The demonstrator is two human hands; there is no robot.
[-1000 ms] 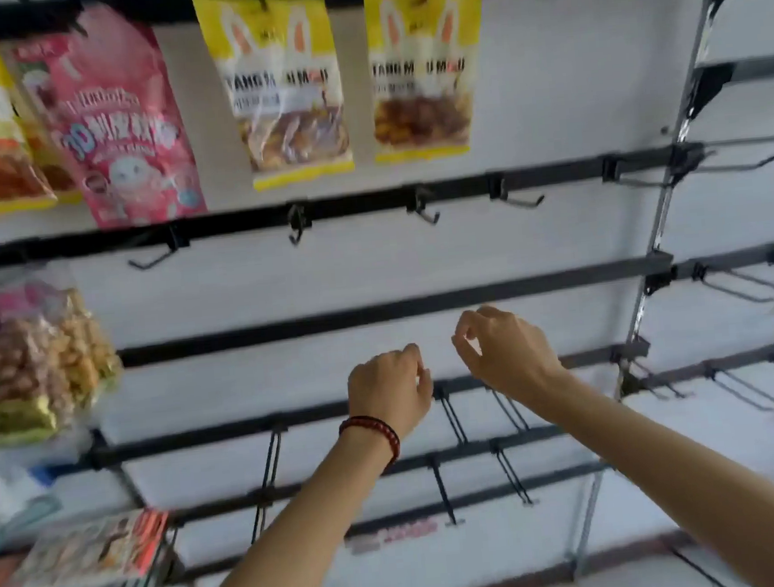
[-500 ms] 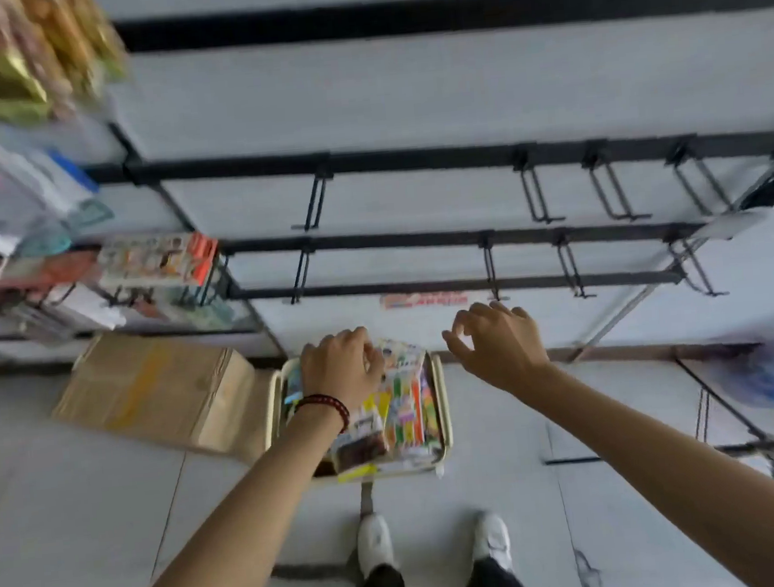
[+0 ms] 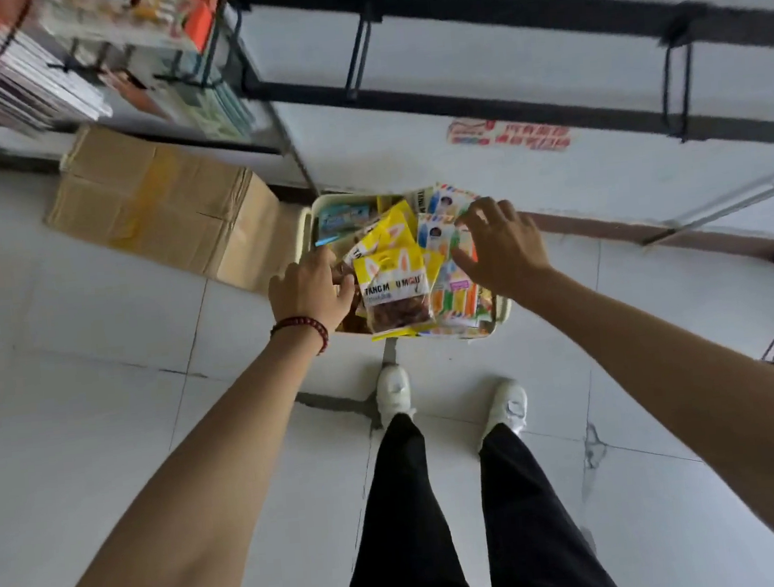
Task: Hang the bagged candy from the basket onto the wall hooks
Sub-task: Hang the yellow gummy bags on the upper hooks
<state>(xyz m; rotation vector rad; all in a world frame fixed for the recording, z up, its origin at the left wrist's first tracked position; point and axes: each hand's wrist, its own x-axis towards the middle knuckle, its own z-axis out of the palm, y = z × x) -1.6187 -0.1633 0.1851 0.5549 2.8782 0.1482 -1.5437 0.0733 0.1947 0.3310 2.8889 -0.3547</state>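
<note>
A cream basket stands on the floor against the wall, filled with bagged candy. On top lies a yellow bag with rabbit ears and brown candy. Colourful striped bags fill its right side. My left hand reaches into the basket's left side, thumb by the yellow bag's left edge, fingers relaxed and holding nothing that I can see. Over the striped bags hovers my right hand, fingers spread and touching their tops. Black wall rails above carry empty hooks.
A cardboard box lies on the floor left of the basket. Above it is a wire rack of packaged goods. My feet in white shoes stand just before the basket on grey tiles. More hooks hang at the right.
The view has swung down from the hanging bags on the wall to the basket on the floor. Both hands came down from the rails to the bags in the basket.
</note>
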